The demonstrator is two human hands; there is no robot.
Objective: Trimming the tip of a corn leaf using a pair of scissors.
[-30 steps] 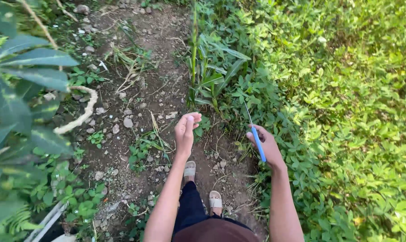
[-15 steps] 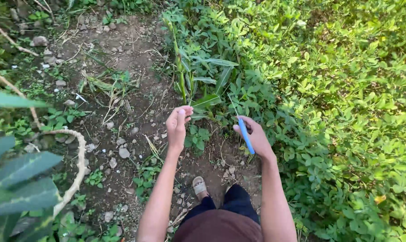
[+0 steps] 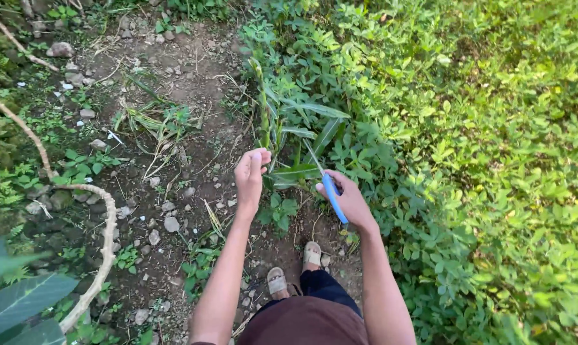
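Note:
My right hand (image 3: pixel 348 199) grips a knife with a blue handle (image 3: pixel 334 197); its thin blade (image 3: pixel 312 156) points up toward the base of a tall leafy stalk (image 3: pixel 264 115). My left hand (image 3: pixel 250 176) is held out with fingers loosely curled, holding nothing, just left of the stalk's lower leaves (image 3: pixel 295 172). The stalk stands at the edge of a dirt path (image 3: pixel 193 128), between bare ground and dense low green plants (image 3: pixel 468 140). My feet in pale sandals (image 3: pixel 311 253) stand on the path below my hands.
Small stones (image 3: pixel 171 224) and dry cut grass (image 3: pixel 155 121) lie on the dirt. A pale curved branch (image 3: pixel 104 236) arcs at the left. Large dark leaves (image 3: pixel 21 300) fill the lower left corner. Thick ground cover spreads over the whole right side.
I have stepped closer to the stalk. Both hands now sit nearer its base, and the right hand with the knife has shifted left toward the lower leaves.

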